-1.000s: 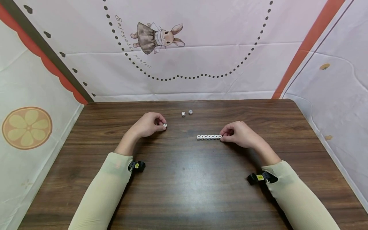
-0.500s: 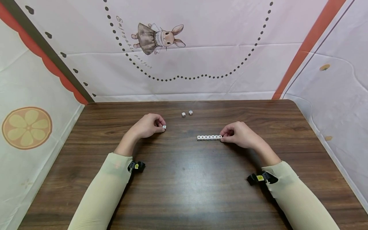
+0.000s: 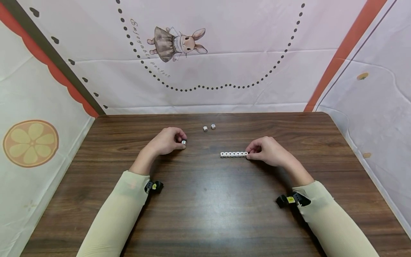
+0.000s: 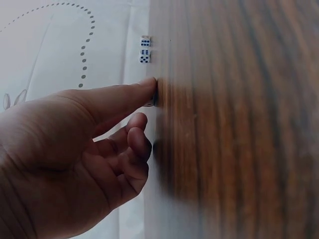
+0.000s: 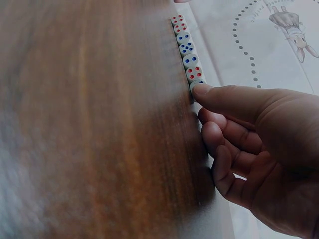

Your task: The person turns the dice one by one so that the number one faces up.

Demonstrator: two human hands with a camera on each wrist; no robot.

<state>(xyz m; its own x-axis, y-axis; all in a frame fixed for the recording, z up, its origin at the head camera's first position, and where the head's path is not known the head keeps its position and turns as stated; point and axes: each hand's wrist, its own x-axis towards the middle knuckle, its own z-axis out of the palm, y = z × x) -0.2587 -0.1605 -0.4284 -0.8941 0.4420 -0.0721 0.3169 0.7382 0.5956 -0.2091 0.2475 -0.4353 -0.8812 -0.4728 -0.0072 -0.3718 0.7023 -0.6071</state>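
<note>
My left hand (image 3: 168, 141) is low over the table, left of centre, with a small white die (image 3: 183, 142) between its thumb and index finger. In the left wrist view the thumb (image 4: 124, 97) hides most of that die. Several white dice stand side by side in a straight row (image 3: 230, 154); the right wrist view shows red and blue pips on their sides (image 5: 187, 48). At the right end of this row my right hand (image 3: 268, 150) pinches the last die, which its thumb (image 5: 224, 97) partly covers.
Two loose dice, one at the left (image 3: 205, 129) and one at the right (image 3: 213, 126), lie farther back on the brown wooden table (image 3: 205, 214). Behind it hangs a pale printed cloth (image 3: 240, 71), and cloth also closes off both sides.
The left die has dropped slightly toward the table, and the index finger now reaches farther over it. My right hand and the row have stayed in place.
</note>
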